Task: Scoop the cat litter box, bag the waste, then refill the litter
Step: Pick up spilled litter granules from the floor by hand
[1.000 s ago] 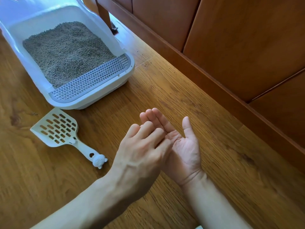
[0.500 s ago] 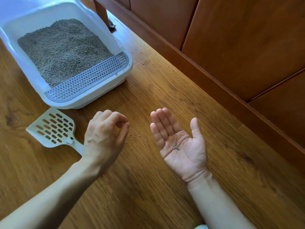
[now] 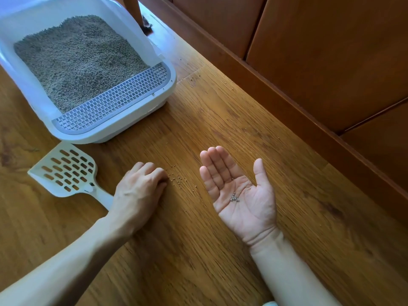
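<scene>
Left hand (image 3: 141,191) knuckles-up on floor (image 3: 220,250), fingers curled, fingertips beside stray litter grains (image 3: 177,178) lying just rightward. Right hand (image 3: 239,191) spread palm-up, cradling gathered grains (image 3: 234,198). Litter box (image 3: 132,131) ahead-left; scoop (image 3: 64,170) beside left hand.

The floor (image 3: 220,250) lay bare between the left hand (image 3: 139,191) and the right hand (image 3: 238,191), save for scattered pellets (image 3: 178,178) just beside the left fingertips. The scoop (image 3: 66,171) blocked the way left of the left hand, its handle running under the wrist, and the litter box (image 3: 123,127) stood close behind it. The wooden panels (image 3: 309,62) closed off the right side.
</scene>
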`<action>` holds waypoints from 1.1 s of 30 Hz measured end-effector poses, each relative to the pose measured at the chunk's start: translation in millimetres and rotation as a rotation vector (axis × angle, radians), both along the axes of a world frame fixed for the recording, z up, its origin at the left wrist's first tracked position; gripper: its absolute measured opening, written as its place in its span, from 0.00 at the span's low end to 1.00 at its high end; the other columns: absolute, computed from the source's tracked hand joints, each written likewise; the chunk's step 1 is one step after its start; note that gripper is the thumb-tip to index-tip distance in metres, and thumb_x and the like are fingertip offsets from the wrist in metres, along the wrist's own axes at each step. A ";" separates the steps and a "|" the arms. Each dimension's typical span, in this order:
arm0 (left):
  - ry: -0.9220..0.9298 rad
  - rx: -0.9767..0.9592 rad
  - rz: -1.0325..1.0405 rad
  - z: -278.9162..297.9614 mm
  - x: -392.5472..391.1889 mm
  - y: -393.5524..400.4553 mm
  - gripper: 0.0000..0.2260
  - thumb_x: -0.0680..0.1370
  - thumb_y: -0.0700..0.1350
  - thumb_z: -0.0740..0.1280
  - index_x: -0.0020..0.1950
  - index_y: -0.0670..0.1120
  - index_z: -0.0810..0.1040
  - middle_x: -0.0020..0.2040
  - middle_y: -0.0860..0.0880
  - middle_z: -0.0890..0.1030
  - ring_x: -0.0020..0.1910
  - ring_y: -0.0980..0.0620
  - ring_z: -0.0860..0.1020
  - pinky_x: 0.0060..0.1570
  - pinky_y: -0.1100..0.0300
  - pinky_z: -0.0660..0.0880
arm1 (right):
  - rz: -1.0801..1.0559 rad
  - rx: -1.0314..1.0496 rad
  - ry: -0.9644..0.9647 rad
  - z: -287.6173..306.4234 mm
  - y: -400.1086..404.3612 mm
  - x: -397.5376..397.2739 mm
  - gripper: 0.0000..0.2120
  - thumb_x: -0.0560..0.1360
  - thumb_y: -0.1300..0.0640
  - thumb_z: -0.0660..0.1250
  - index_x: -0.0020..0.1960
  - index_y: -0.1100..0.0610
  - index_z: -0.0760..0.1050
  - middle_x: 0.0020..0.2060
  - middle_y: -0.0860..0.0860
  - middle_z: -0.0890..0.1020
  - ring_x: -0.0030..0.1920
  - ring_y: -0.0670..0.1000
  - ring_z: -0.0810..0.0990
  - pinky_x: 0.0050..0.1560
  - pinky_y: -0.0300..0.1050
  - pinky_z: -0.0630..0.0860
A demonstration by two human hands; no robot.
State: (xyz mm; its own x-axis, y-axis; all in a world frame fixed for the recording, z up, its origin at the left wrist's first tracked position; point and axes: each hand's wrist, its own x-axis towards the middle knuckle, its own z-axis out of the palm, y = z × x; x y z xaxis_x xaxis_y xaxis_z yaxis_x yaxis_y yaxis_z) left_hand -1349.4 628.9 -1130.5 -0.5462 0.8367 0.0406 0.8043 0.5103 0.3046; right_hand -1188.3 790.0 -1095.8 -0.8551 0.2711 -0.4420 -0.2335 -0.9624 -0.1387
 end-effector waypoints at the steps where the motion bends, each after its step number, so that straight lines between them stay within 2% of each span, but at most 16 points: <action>1: -0.006 0.007 -0.020 0.1 0.3 1.5 0.03 0.76 0.44 0.70 0.48 0.47 0.82 0.44 0.49 0.80 0.44 0.49 0.76 0.39 0.53 0.79 | 0.000 -0.003 -0.002 -0.3 0.1 -0.1 0.38 0.80 0.34 0.53 0.69 0.67 0.70 0.66 0.63 0.76 0.72 0.60 0.69 0.74 0.55 0.65; 4: -0.036 0.013 -0.047 1.9 4.5 3.3 0.04 0.77 0.45 0.69 0.48 0.47 0.82 0.44 0.49 0.80 0.43 0.50 0.77 0.37 0.55 0.80 | -0.008 -0.014 -0.003 -0.9 1.0 0.8 0.38 0.80 0.34 0.53 0.69 0.67 0.70 0.66 0.63 0.76 0.72 0.60 0.70 0.73 0.56 0.65; 10: -0.066 0.023 -0.056 -5.5 6.5 6.8 0.02 0.75 0.41 0.72 0.44 0.46 0.80 0.41 0.49 0.79 0.40 0.51 0.77 0.33 0.58 0.79 | -0.011 -0.015 -0.012 -3.4 1.2 1.9 0.38 0.80 0.34 0.52 0.69 0.67 0.71 0.66 0.63 0.76 0.72 0.60 0.70 0.73 0.56 0.66; 17: -0.060 0.007 0.019 0.0 5.8 -4.9 0.05 0.76 0.48 0.70 0.45 0.47 0.80 0.42 0.50 0.79 0.41 0.52 0.76 0.35 0.58 0.78 | -0.006 -0.010 -0.015 -3.4 1.3 2.2 0.38 0.80 0.34 0.52 0.69 0.67 0.71 0.66 0.63 0.76 0.72 0.60 0.69 0.73 0.56 0.65; 21: -0.026 -0.015 0.026 -11.9 7.4 -6.3 0.11 0.79 0.50 0.63 0.44 0.45 0.78 0.41 0.47 0.78 0.40 0.49 0.76 0.34 0.52 0.78 | -0.004 -0.004 -0.014 -2.9 0.0 1.7 0.38 0.80 0.34 0.53 0.69 0.67 0.71 0.66 0.63 0.76 0.72 0.60 0.70 0.73 0.56 0.66; 24: -0.035 -0.047 0.027 -9.6 8.1 -6.7 0.14 0.79 0.53 0.58 0.46 0.45 0.78 0.42 0.48 0.77 0.41 0.49 0.76 0.35 0.53 0.79 | -0.002 -0.008 -0.007 -2.6 -0.3 1.8 0.37 0.80 0.35 0.53 0.69 0.68 0.71 0.66 0.63 0.76 0.72 0.60 0.69 0.72 0.56 0.67; 26: -0.049 0.012 0.061 7.4 10.0 -5.0 0.09 0.79 0.49 0.63 0.47 0.44 0.78 0.43 0.48 0.78 0.42 0.50 0.75 0.35 0.56 0.77 | -0.002 0.000 -0.011 -2.2 0.0 2.1 0.37 0.80 0.35 0.53 0.69 0.67 0.71 0.66 0.63 0.76 0.72 0.60 0.69 0.73 0.56 0.66; 28: -0.069 0.159 0.093 28.8 16.6 1.4 0.04 0.78 0.44 0.67 0.48 0.43 0.78 0.44 0.48 0.77 0.42 0.52 0.74 0.36 0.59 0.74 | -0.005 -0.001 -0.013 -1.7 -0.5 2.3 0.37 0.80 0.35 0.53 0.69 0.67 0.71 0.66 0.63 0.76 0.72 0.60 0.70 0.73 0.56 0.67; 31: -0.102 0.367 0.040 61.2 31.0 16.9 0.04 0.79 0.42 0.68 0.47 0.42 0.76 0.42 0.50 0.75 0.40 0.52 0.72 0.38 0.59 0.72 | -0.009 -0.008 -0.026 -0.1 -4.2 0.6 0.37 0.79 0.36 0.54 0.68 0.68 0.71 0.65 0.64 0.76 0.71 0.61 0.71 0.71 0.56 0.68; 33: -0.122 0.427 -0.063 82.0 43.3 28.1 0.06 0.80 0.44 0.66 0.46 0.42 0.76 0.41 0.50 0.74 0.40 0.51 0.72 0.39 0.58 0.72 | -0.002 -0.024 -0.026 1.3 -6.6 -0.5 0.36 0.79 0.36 0.56 0.67 0.68 0.72 0.65 0.64 0.77 0.70 0.61 0.73 0.69 0.58 0.71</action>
State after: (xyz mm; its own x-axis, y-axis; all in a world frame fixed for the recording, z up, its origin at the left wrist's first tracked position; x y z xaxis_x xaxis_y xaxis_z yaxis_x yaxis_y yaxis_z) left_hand -1306.1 657.0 -1048.5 -0.5169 0.7907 0.3281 0.7747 0.2690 0.5723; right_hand -1188.8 783.4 -1094.5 -0.8424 0.2622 -0.4707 -0.2324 -0.9650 -0.1215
